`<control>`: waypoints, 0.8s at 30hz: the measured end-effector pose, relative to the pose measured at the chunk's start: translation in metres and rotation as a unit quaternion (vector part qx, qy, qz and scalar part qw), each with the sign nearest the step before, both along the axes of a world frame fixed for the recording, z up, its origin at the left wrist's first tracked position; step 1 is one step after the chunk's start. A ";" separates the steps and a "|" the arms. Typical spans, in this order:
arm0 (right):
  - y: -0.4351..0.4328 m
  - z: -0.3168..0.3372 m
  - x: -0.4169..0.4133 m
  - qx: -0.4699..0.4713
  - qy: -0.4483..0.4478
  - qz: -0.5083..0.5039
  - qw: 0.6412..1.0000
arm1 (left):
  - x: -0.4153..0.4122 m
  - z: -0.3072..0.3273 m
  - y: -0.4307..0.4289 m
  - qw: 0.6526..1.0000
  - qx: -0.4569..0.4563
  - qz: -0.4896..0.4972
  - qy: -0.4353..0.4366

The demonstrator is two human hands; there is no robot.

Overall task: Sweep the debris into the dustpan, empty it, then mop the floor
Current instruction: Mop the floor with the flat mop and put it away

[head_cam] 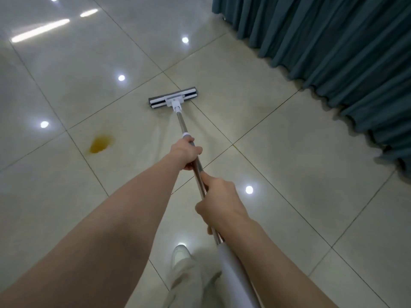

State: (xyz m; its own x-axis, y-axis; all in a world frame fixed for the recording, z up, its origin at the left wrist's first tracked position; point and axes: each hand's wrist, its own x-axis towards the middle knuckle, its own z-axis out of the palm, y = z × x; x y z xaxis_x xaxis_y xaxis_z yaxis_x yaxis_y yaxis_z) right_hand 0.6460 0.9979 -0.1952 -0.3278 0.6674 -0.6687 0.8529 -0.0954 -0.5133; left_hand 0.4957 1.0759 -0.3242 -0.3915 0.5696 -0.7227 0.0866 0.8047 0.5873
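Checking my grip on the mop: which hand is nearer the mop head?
Left. The left hand grips the pole farther down, closer to the mop head; the right hand grips it behind the left, nearer the person's body.

Glossy pale tiled floor (278,121) – flat mop head (173,97) resting on it, orange-yellow stain (100,144) well left.

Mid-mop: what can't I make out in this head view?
Underside of mop head: faces the floor.
Top end of handle: cut off by the bottom edge.
Stretch of handle inside left hand and right hand: covered by their grip.
Floor behind curtain: hidden by its hem.
No dustpan in frame.
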 end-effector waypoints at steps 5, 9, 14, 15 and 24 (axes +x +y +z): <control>-0.047 0.014 0.009 0.001 -0.001 0.022 1.000 | 0.008 0.015 -0.054 1.000 0.005 0.026 0.002; -0.086 0.022 0.044 0.005 -0.011 0.063 0.998 | 0.040 0.019 -0.108 0.998 0.004 0.061 -0.001; -0.151 0.028 0.104 0.008 -0.011 0.135 0.991 | 0.095 0.022 -0.191 0.993 0.005 0.115 0.016; -0.165 0.030 0.117 0.003 -0.011 0.150 0.989 | 0.109 0.023 -0.210 0.993 0.002 0.117 0.026; -0.245 0.048 0.200 -0.003 -0.008 0.236 0.972 | 0.191 0.032 -0.324 0.978 -0.003 0.207 0.031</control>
State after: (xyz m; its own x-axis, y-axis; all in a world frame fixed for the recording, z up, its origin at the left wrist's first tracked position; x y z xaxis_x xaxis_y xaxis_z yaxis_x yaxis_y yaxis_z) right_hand 0.8462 0.7525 -0.1467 -0.5859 0.4409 -0.6800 0.8103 0.3062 -0.4996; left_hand 0.6870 0.7515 -0.2919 -0.6301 0.3486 -0.6939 -0.2123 0.7822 0.5858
